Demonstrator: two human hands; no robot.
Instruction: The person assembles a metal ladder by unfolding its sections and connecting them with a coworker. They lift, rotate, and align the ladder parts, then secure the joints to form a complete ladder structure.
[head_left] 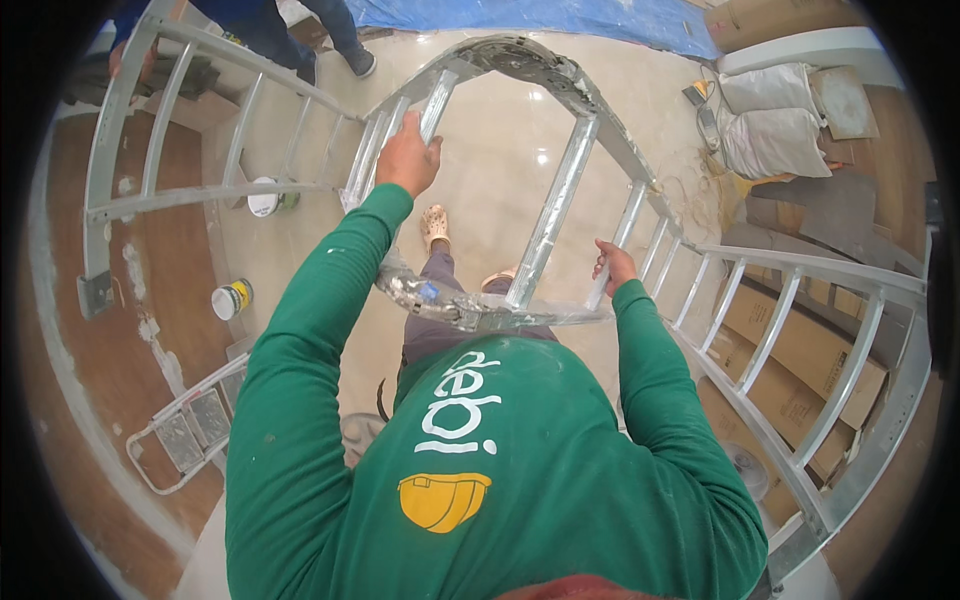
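Observation:
A silvery aluminium folding ladder (553, 213) surrounds my front, bent at its hinges, with sections running out to the left and right. Its hinge joints (515, 58) are smeared with white and dark stains. My left hand (409, 157) is closed round a rung on the left side of the middle section. Lower and to the right, my right hand (616, 265) grips another rung. Both green-sleeved arms reach forward over the ladder, and its near rail (450, 303) crosses just in front of my waist.
Another person's legs (335, 35) stand at the far left, by the ladder's left section. Buckets (232, 299) and a small step stool (195, 425) are on the left. White sacks (775, 140), cardboard boxes (800, 350) and a blue sheet (560, 20) lie right and far.

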